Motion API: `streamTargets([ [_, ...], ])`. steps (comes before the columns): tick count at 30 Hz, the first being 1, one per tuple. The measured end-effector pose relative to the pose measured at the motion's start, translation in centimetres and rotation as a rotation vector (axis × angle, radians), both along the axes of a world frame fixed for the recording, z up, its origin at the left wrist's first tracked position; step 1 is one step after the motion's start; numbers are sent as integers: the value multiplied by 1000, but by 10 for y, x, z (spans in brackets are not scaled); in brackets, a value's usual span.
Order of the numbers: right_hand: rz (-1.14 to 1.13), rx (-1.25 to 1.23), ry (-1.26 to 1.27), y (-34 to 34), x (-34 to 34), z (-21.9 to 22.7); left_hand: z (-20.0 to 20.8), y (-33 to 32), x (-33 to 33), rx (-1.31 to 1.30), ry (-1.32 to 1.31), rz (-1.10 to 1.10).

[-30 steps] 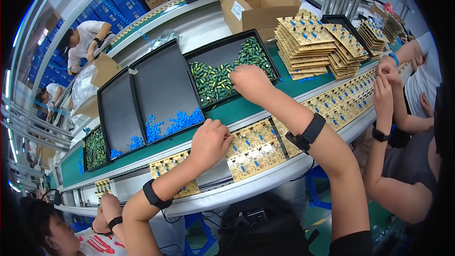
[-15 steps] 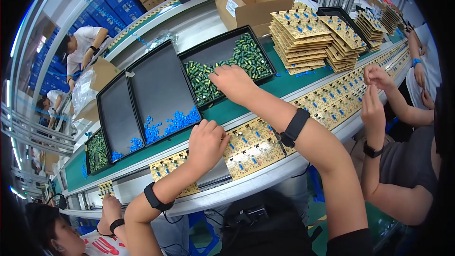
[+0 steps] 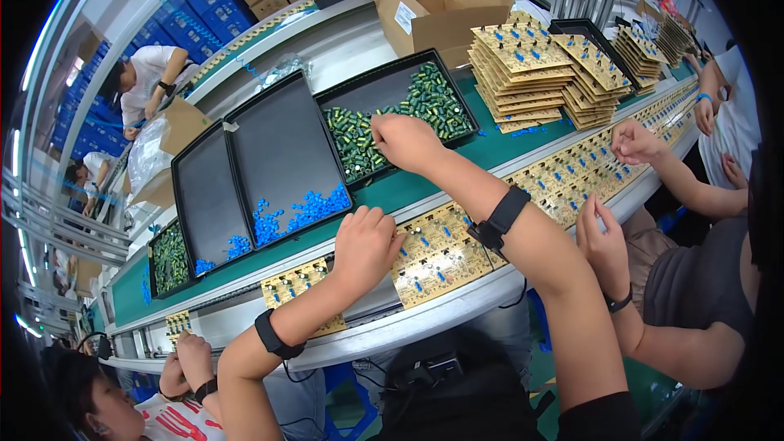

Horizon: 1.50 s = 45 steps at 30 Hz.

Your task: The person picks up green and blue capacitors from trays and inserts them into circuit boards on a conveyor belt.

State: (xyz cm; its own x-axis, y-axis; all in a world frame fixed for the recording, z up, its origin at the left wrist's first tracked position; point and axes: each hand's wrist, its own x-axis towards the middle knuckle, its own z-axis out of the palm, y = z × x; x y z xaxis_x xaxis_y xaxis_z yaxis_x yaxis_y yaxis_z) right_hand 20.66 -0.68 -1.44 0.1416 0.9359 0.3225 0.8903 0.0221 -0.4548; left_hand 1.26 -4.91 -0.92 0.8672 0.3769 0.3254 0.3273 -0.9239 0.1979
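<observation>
The right hand (image 3: 406,143) lay at green capacitors (image 3: 355,135), beyond the circuit board (image 3: 441,260) beside the left hand (image 3: 365,249). Neither hand's finger closure was discernible.

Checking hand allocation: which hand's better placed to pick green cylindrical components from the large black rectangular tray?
Right, probably: the right hand is at the green cylindrical components in that tray; the left hand is by a tan rectangular circuit board.
</observation>
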Motion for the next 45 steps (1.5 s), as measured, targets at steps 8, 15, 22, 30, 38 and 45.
streamTargets([
  [8,-38,137,-147,2,-8,-3,0,15,1,-297,28,55],
  [15,-3,167,-258,1,-9,1,2,10,-1,-254,11,43],
  [22,-81,242,-63,-18,-7,15,13,12,-4,-39,68,-85],
  [30,-22,40,624,-134,-38,52,33,81,14,-94,-121,102],
  [38,-97,-170,1506,-182,-29,-1,14,100,50,130,159,121],
  [45,-56,-209,1328,-191,-26,2,-1,96,42,48,-50,129],
])
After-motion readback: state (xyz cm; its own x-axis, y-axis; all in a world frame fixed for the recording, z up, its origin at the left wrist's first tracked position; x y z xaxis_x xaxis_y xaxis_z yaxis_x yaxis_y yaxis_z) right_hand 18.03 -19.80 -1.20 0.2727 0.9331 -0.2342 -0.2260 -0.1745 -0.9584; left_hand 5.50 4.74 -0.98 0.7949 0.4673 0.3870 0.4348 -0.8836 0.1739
